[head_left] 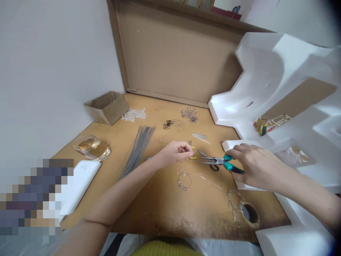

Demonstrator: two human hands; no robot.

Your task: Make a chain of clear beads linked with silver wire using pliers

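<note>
My left hand (180,153) is pinched closed near the middle of the table; whatever sits between its fingertips is too fine to make out. In my right hand (249,161) are pliers (218,161) with teal and black handles, their long jaws parted and pointing left toward my left hand. Scissors (214,168) with a black handle lie partly under the pliers. A yellow curved piece (194,157) shows just behind my left fingertips. Closer to me, a thin wire loop with several shiny beads (182,186) rests on the wood, beside loose thin wires (209,180).
Left lie a bundle of grey wires (138,151), a clear container (99,151) and a white box (80,185). Behind are a cardboard box (108,108), clear beads (134,114), black loops (167,124) and a wire pile (190,115). White foam (262,53) borders the right.
</note>
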